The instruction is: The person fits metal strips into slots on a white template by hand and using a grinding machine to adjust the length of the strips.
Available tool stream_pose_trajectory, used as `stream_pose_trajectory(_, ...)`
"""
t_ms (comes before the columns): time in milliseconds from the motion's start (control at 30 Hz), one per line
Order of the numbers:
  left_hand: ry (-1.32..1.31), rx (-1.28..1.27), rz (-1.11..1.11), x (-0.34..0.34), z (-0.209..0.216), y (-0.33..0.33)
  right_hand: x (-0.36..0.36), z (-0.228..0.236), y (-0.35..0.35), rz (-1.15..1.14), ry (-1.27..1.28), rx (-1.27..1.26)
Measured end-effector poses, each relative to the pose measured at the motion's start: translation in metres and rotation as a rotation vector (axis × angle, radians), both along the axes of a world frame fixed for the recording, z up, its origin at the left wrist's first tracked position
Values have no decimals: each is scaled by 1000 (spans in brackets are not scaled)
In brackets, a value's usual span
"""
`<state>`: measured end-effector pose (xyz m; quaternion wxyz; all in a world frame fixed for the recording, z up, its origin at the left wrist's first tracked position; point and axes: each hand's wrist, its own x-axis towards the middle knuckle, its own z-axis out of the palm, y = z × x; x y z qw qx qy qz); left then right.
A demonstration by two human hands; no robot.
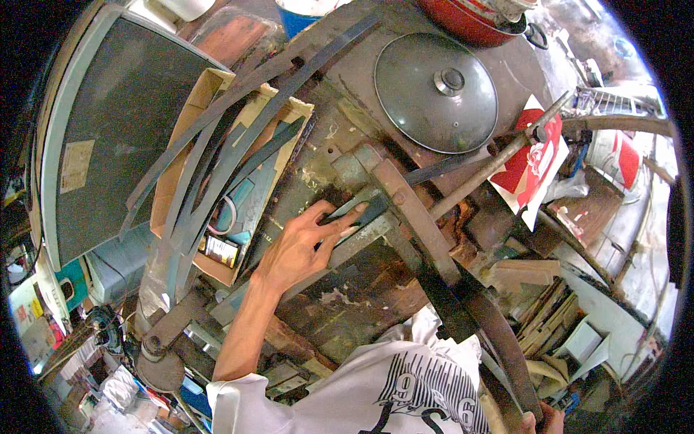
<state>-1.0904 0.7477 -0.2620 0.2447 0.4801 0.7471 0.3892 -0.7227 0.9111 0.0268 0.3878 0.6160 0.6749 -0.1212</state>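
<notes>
My left hand (300, 242) reaches to the middle of the bench, its fingers and thumb pinched on a narrow dark metal strip (372, 210). The strip lies against a heavy, rusty lever shear (399, 189), and a similar dark strip shows beyond the shear's arm. From the shear a long, curved handle (499, 325) sweeps down toward the lower right. At the lower edge my right hand (543, 419) is wrapped round the handle's end, only partly in view.
Several long metal strips (210, 159) lie across a cardboard box (189, 134) on the left. A glass lid (408, 94) and a red pan (470, 25) lie beyond the shear. A rusty rod (477, 173) slants to the right, beside a red-and-white sheet (535, 166). Wood pieces (546, 318) are stacked at right.
</notes>
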Motion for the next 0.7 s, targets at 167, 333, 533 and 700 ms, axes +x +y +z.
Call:
stream_pose_trajectory(167,44,-7,-9,0,-4,-1,9,-3,-1,-10,26,5)
stream_pose_trajectory(333,-23,-43,-17,-1,0,0,0,-3,4,5,-12,-18)
stream_pose_trajectory(533,-7,-53,-35,-2,1,0,-5,-3,0,-14,-14,11)
stream_pose_trajectory(700,23,-38,-13,3,-4,-5,-7,-4,5,-64,-35,-65)
